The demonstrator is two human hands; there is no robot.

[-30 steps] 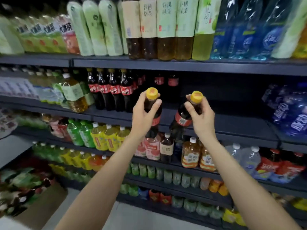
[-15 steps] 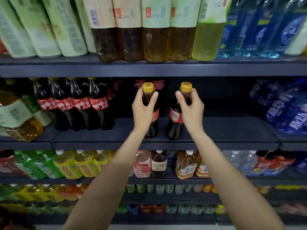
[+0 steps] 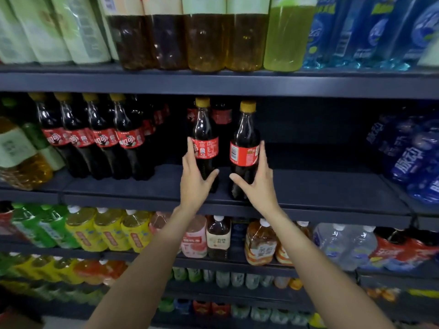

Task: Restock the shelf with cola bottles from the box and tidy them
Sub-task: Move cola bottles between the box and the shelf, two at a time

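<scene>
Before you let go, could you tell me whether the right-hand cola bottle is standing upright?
Nearly upright: the right cola bottle rests on the shelf, cap leaning slightly right.

Both forearms are bare to the frame edge, with no sleeves, rings or watch showing.

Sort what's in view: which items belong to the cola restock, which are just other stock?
Job:
- left hand, on the left cola bottle
- right hand, on the right cola bottle
- cola row already standing at left
- dark shelf they stand on

Other stock:
- tea bottles on the shelf above
- blue bottles at right
- yellow bottles on the shelf below
</scene>
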